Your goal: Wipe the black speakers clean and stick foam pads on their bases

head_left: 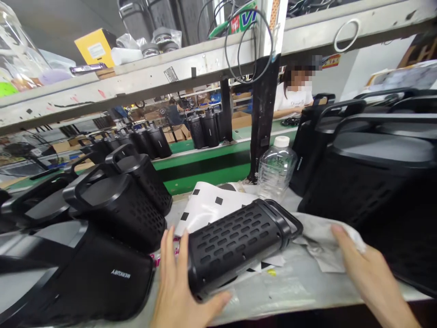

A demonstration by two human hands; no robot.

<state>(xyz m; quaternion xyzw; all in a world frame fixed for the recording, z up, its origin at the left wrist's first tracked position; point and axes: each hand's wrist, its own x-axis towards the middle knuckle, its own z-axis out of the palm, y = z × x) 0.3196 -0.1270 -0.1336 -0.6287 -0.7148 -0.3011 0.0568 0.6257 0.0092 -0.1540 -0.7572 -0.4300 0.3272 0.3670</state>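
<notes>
A black slotted housing with a carry handle (235,241) lies on its side in front of me, handle end to the right. My left hand (180,282) is at its left end, fingers stretched and thumb apart, against or very close to the end face. To the right, my right hand (368,269) pinches a whitish cloth (324,241), which trails onto the bench toward the handle. Under and behind the housing is a white sheet with black squares (208,205). The underside of the housing is hidden.
Several similar black housings stand at left (116,205) and right (375,182). A clear plastic bottle with a white cap (277,168) stands behind, beside a dark post (264,114). A loaded shelf (136,70) crosses above. Beyond the green conveyor (205,171) sits a person (293,93).
</notes>
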